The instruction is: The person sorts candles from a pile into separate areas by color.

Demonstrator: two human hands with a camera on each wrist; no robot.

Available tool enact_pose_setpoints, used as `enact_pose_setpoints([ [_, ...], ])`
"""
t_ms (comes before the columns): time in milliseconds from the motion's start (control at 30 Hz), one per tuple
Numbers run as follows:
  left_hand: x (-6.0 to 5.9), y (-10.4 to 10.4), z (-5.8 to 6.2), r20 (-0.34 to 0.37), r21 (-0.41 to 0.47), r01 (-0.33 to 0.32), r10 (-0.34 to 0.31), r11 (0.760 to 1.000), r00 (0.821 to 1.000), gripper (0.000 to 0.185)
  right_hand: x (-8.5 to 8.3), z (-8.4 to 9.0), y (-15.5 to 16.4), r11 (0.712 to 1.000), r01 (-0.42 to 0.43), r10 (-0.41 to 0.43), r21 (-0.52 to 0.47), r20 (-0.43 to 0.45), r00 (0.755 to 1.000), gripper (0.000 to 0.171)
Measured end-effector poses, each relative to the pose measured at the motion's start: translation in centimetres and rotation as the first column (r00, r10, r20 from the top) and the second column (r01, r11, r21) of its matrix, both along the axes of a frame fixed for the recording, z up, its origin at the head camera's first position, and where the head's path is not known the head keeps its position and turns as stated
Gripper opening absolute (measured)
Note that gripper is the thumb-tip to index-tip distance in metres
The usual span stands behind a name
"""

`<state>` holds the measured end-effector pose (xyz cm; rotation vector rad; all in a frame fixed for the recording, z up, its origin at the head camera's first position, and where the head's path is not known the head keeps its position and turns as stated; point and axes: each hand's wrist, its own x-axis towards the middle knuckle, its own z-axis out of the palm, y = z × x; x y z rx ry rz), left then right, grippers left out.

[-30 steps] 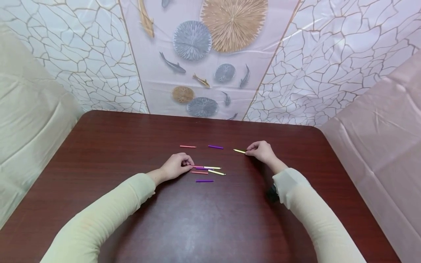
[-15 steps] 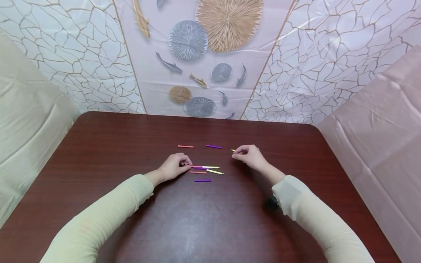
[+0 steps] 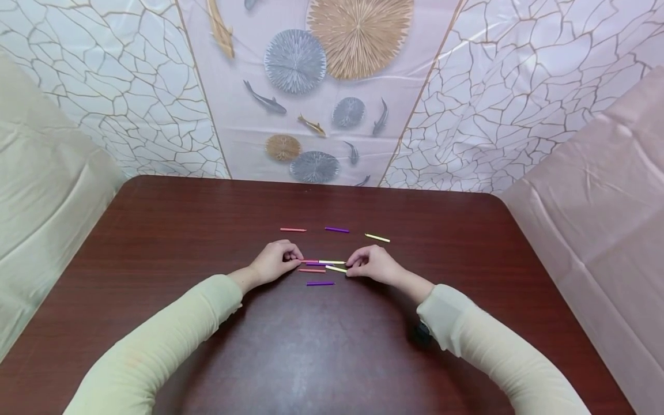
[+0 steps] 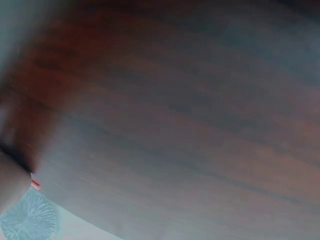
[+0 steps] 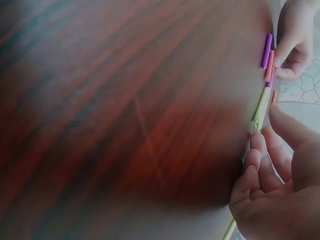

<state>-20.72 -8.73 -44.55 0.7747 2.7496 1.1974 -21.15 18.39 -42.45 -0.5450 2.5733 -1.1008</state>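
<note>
- Bench: dark red-brown wood; two far corners rounded. All sticks lie near its centre.
- Left hand: rests on the bench, fingers curled, fingertips at the left end of the stick cluster. It appears to pinch the end of the pink stick; the right wrist view shows its fingers against the purple and orange sticks there.
- Right hand: rests on the bench at the right end of the cluster, fingers curled, fingertips on the end of the yellow stick. The right wrist view shows thumb and fingers closing on that end.
- Cluster, between the two hands: a white stick end to end with the pink one, an orange stick just below, and the yellow stick slanting beside it.
- Purple stick: lies alone just on the near side of the cluster, touching neither hand.
- Far row, nearer the far edge and well apart from the hands: one orange stick, one purple stick, one yellow stick, spaced left to right.
- Left wrist view: blurred bench surface only; hand posture cannot be read from it.
- Sleeves: pale cream, covering both forearms.
</note>
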Motion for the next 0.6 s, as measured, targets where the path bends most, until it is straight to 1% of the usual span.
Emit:
enact_pose_setpoints([
  [133,0.01,0.08,0.10,0.007,-0.007,-0.005,0.005,1.000,1.000,0.004,0.01,-0.08,-0.18,0.998,-0.031,0.032,0.050,-0.025,0.999,0.013],
  [333,-0.11,0.02,-0.02,0.000,-0.012,-0.005,0.005,1.000,1.000,0.004,0.11,-0.09,-0.35,0.995,-0.019,0.025,0.094,-0.065,0.998,0.008],
  [500,-0.05,-0.33,0.04,0.012,-0.019,-0.001,0.001,1.000,1.000,0.007,0.13,0.07,-0.45,0.993,-0.013,0.022,0.117,-0.076,0.997,0.007],
  [600,0.04,-0.46,0.12,0.006,0.002,0.011,-0.011,1.000,1.000,0.005,0.16,0.24,-0.45,0.992,-0.013,0.023,0.128,-0.081,0.996,0.007],
])
